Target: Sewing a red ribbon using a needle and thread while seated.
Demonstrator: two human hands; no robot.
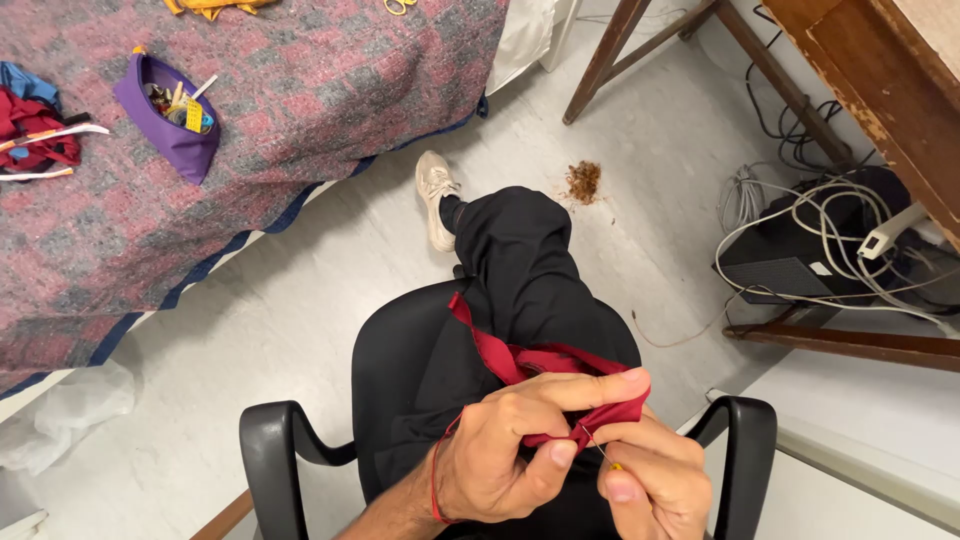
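Observation:
My left hand (520, 440) pinches a strip of dark red fabric (520, 358) between thumb and fingers, low in the frame over my lap. The strip trails up and left across my black trousers (510, 270). My right hand (650, 475) sits just right of the left one and grips a thin needle (597, 447) whose tip points up-left into the folded red cloth. A red thread loops around my left wrist. I sit in a black office chair (270, 440) with my legs crossed.
A bed with a red and grey blanket (300, 110) fills the upper left, holding a purple open pouch (170, 110) of small items and red cloth pieces (35, 130). A wooden desk (880, 90), tangled cables (830, 220) and a black box stand at right. Brown debris (583, 182) lies on the floor.

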